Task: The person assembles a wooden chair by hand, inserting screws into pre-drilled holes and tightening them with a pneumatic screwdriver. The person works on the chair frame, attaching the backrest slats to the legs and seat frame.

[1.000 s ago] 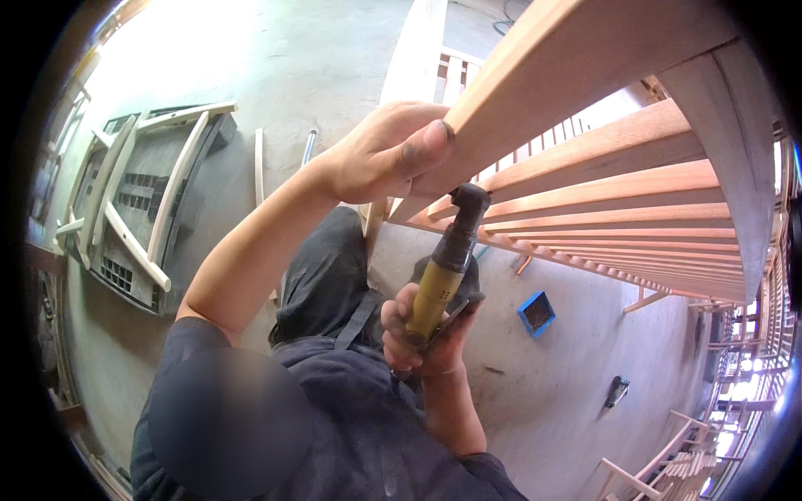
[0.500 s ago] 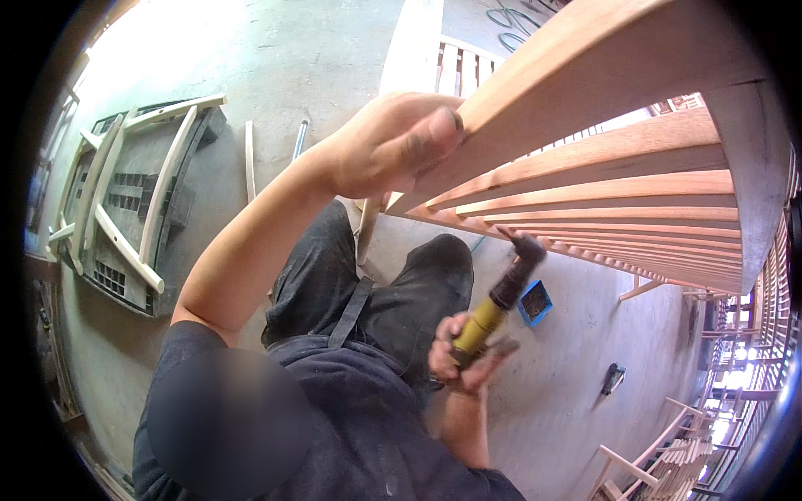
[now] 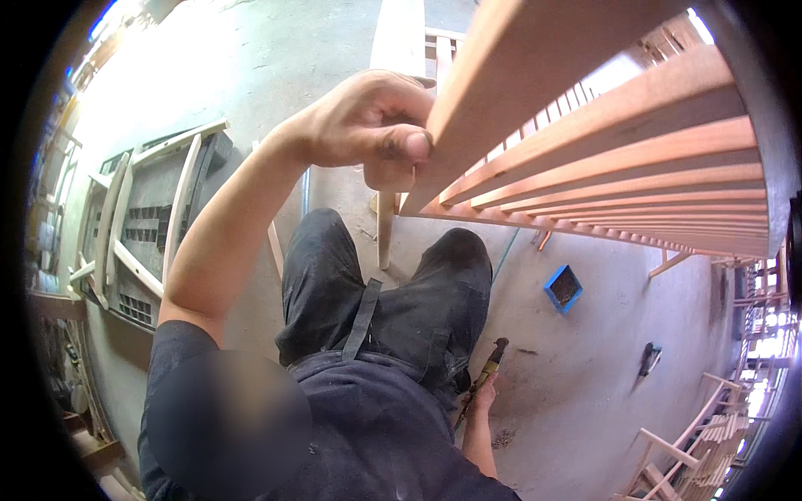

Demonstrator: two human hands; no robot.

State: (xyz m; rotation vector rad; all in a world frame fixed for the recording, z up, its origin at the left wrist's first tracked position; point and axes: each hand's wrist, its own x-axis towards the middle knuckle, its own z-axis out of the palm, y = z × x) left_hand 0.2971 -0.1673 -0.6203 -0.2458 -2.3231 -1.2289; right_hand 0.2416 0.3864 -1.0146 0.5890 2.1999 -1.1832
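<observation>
My left hand point(image 3: 376, 125) grips the end of a wide wooden rail point(image 3: 493, 92), thumb on its near side and fingers partly hidden behind it. The rail belongs to a large slatted wooden frame, whose parallel slats point(image 3: 643, 159) run off to the right. Low beside my right thigh, my right hand point(image 3: 483, 394) is closed around a yellow-and-black angle-head power tool point(image 3: 493, 364). The tool's head points upward, away from the frame, and its lower end is partly hidden by the hand.
A blue square container point(image 3: 563, 289) with dark contents sits on the floor, and a small tool point(image 3: 650, 359) lies farther right. At left, curved wooden pieces point(image 3: 180, 196) rest on a black pallet point(image 3: 138, 309). More wooden frames point(image 3: 693, 442) stand at lower right.
My right hand has lowered the power tool from beneath the slats to beside my thigh. My left hand stays on the rail, and the view has shifted slightly.
</observation>
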